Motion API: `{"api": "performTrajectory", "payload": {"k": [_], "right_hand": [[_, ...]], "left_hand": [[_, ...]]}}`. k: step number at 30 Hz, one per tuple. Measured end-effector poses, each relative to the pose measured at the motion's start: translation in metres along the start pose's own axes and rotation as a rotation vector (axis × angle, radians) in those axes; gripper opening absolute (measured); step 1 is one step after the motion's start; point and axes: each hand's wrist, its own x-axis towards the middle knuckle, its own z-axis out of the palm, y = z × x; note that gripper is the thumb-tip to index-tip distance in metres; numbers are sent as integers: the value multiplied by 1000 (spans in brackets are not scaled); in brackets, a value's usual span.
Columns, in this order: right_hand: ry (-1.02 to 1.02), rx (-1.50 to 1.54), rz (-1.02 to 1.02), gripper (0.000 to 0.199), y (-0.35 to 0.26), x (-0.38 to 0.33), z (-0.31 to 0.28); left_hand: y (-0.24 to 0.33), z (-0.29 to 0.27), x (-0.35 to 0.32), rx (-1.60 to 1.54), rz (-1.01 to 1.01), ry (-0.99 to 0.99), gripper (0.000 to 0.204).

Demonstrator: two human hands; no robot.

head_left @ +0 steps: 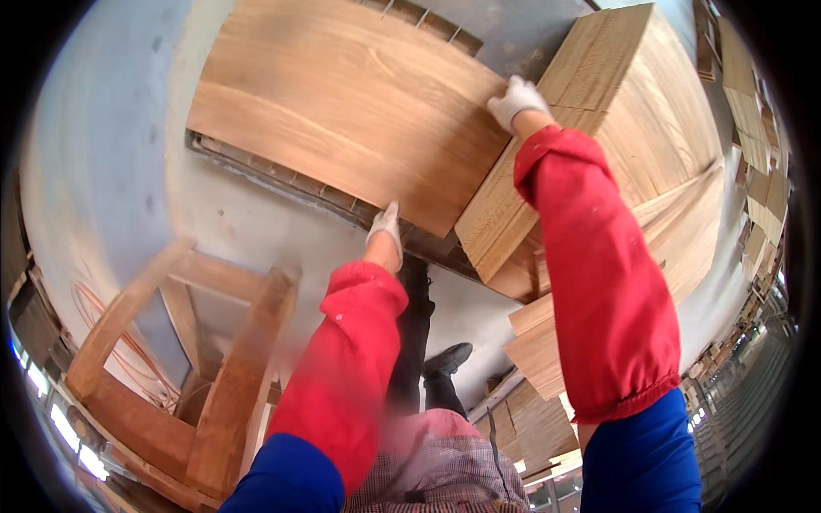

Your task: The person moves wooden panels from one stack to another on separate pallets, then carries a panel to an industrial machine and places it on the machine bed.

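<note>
A wide, flat wooden panel (342, 103) lies slanted in front of me, over a dark metal rack with cross bars (282, 173). My left hand (386, 231), in a white glove, holds the panel's near edge close to its right corner; the fingers underneath are hidden. At the far right corner, my right hand (520, 101), gloved as well, grips the panel's edge, with its wrist above the neighbouring stack. That stack of wooden panels (590, 94) stands right beside the held one, its layered edges facing it.
A brown wooden frame stand (231, 376) is at the lower left, with an orange hose (128, 333) by it. More panels (534, 427) are stacked at the lower right, and piles of boards (753, 128) line the far right. My shoe (447, 359) shows on the pale floor.
</note>
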Motion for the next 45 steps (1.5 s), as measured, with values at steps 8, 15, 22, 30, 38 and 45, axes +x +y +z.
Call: {"api": "performTrajectory", "payload": {"k": [8, 15, 22, 30, 38, 45], "right_hand": [[-171, -103, 22, 67, -4, 40, 9], [-475, -209, -91, 50, -37, 10, 1], [-546, 141, -93, 71, -37, -59, -13], [-338, 599, -244, 60, -47, -227, -57], [-287, 714, -65, 58, 74, -430, -67], [115, 1249, 232, 50, 216, -653, 7]], "left_hand": [[15, 28, 5, -268, -99, 226, 56], [16, -27, -5, -247, 78, 205, 56], [40, -84, -77, -239, 289, 289, 74], [46, -141, -191, -162, 344, 186, 62], [-68, -142, -325, 22, 322, 273, 61], [-158, -97, -385, 232, 340, -91, 59]]}}
